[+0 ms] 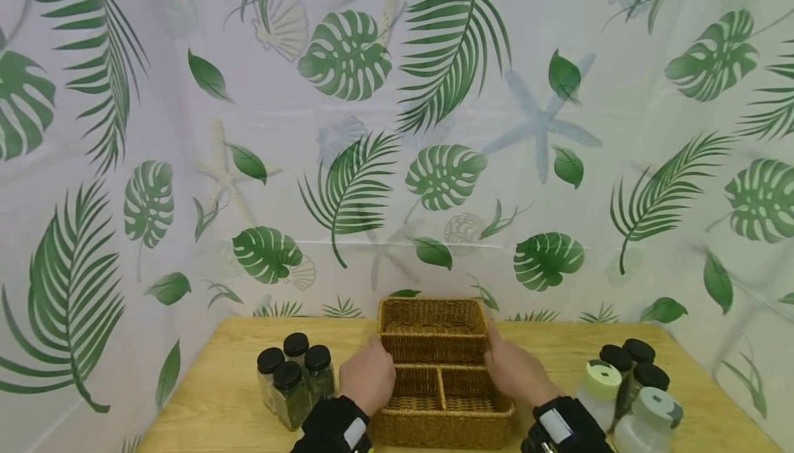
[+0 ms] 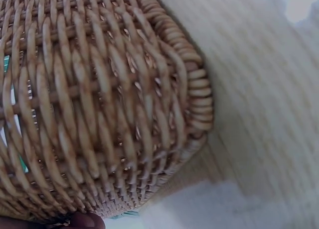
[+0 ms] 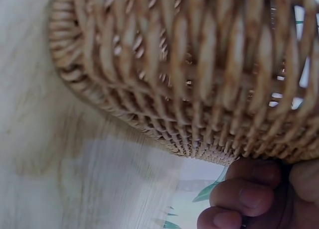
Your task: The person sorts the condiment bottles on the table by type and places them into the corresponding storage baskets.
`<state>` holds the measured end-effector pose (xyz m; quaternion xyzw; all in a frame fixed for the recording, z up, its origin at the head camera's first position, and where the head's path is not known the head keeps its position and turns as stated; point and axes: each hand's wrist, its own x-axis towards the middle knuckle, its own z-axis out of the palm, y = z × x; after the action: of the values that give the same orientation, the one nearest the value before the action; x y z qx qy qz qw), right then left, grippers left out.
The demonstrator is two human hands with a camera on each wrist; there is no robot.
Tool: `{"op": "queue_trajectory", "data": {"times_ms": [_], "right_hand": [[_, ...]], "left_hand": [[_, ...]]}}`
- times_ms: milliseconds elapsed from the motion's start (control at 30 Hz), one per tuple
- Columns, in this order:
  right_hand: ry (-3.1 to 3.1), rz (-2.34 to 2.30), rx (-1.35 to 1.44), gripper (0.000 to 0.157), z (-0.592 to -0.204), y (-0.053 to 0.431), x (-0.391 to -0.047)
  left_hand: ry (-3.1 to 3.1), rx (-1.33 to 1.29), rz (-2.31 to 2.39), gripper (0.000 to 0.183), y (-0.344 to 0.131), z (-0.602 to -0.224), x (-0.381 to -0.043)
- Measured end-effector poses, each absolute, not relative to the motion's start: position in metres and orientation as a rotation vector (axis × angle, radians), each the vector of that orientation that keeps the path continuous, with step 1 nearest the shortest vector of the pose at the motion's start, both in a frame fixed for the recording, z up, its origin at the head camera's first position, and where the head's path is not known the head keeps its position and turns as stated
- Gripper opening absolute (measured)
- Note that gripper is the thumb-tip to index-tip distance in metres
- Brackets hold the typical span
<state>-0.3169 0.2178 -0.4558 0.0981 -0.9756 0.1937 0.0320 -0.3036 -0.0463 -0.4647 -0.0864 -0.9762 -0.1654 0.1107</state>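
Note:
A brown wicker basket (image 1: 443, 432) with a raised back compartment and two front compartments stands on the wooden table. My left hand (image 1: 368, 377) holds its left side near the back section. On the opposite side my right hand (image 1: 520, 372) grips the basket in the same way. The woven side wall (image 2: 89, 99) fills much of the left wrist view, where only a fingertip (image 2: 87, 220) shows at the bottom. In the right wrist view, curled fingers (image 3: 249, 195) lie at the far end of the woven wall (image 3: 199, 74).
Several glass jars (image 1: 293, 394) with black lids are grouped left of the basket. On the right are black-lidded jars (image 1: 651, 376), a bottle with a yellow-green lid (image 1: 602, 377) and one with a pale green lid (image 1: 659, 408). A leaf-patterned curtain (image 1: 397, 198) hangs behind the wooden table (image 1: 217, 370).

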Motion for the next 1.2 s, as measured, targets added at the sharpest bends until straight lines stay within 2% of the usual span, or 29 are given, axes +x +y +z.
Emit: {"op": "queue_trajectory", "data": {"times_ms": [500, 1200], "right_hand": [[-3.010, 0.602, 0.272, 0.059, -0.458, 0.217, -0.296], [-3.078, 0.548, 0.238, 0.064, -0.455, 0.213, -0.269]], "left_hand": [[-2.928, -0.302, -0.529, 0.045, -0.052, -0.462, -0.282], [-3.066, -0.198, -0.621, 0.048, -0.055, -0.455, -0.259]]}}
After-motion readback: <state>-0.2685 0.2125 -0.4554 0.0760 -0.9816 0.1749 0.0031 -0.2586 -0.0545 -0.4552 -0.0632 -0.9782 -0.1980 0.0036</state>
